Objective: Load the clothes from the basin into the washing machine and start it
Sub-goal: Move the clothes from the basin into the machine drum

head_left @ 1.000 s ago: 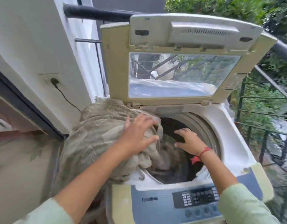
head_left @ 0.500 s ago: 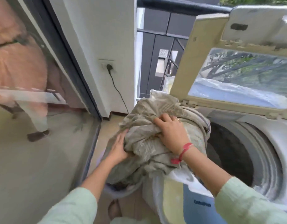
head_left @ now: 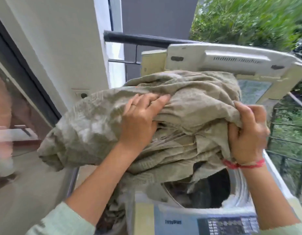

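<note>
A big bundle of grey-green patterned cloth (head_left: 194, 102) is lifted above the open top-loading washing machine (head_left: 174, 216). My left hand (head_left: 140, 119) grips the cloth's left middle, and my right hand (head_left: 247, 131), with a red thread at the wrist, clutches its right edge. The cloth's lower folds hang into the dark drum (head_left: 211, 190) and down the machine's left side. Behind the bundle the machine's lid (head_left: 231, 60) stands upright. The basin is hidden.
A white wall with a socket (head_left: 83, 94) rises at the left, beside a glass sliding door (head_left: 16, 126). A dark balcony railing (head_left: 138, 38) runs behind the machine, with green trees beyond. The control panel (head_left: 230, 224) faces me at the bottom.
Both hands have lifted the cloth bundle from low at the machine's left side up and rightward over the drum. My view has swung back to the right.
</note>
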Demonstrator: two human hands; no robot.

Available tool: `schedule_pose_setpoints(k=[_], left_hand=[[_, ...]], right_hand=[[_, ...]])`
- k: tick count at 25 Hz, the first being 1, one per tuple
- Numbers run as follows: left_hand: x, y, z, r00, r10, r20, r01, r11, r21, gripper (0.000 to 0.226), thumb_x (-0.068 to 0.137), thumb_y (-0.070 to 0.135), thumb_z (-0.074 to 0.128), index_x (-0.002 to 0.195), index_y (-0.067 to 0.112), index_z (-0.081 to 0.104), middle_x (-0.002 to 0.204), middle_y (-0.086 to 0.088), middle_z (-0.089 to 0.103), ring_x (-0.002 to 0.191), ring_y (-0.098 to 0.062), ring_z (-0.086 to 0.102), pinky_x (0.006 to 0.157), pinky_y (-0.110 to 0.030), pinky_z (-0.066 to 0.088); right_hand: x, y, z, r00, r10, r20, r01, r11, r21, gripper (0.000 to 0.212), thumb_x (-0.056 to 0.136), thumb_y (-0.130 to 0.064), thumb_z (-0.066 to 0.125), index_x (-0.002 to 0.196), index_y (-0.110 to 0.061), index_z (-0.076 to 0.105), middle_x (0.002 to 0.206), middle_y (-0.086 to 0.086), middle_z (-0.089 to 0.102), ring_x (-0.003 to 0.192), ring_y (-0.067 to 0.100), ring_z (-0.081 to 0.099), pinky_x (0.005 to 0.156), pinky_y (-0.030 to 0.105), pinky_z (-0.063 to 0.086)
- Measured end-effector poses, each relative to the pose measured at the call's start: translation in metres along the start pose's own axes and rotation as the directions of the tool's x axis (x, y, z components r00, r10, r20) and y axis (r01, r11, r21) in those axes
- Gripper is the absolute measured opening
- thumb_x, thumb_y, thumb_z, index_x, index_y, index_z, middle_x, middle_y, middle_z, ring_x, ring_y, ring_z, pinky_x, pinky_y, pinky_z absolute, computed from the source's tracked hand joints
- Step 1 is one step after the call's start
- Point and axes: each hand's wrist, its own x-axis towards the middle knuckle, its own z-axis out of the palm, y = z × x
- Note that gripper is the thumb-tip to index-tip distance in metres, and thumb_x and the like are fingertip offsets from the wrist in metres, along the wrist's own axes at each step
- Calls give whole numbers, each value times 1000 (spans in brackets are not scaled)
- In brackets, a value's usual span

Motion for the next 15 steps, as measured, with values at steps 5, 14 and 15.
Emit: schedule_pose_setpoints(k=[5,14,15], left_hand=[[-52,22,84,514,-106,851,-40,988,147,70,87,26,58,146,34,22,154,-6,19,144,-26,9,113,-58,2],[-126,-120,-6,535,-667,519,695,697,179,127,55,70,73,148,36,-6,158,6,-3,145,-15,-3,114,-42,4],[-129,-128,-8,411,-693,592,803,583,125,132,54,62,77,148,32,-10,158,4,-2,145,-16,4,114,-38,10]], right_hand=[[-105,99,27,512,404,758,-47,895,-444,45,86,-20,48,131,-27,48,126,9,55,93,35,62,72,42,53],[-71,-19,102,608,135,782,-391,909,147,85,78,-49,68,147,-28,22,154,7,20,143,20,18,113,35,20],[-67,-43,120,590,96,801,-415,888,200,93,76,-49,71,149,-30,15,157,6,13,145,18,11,113,32,15]])
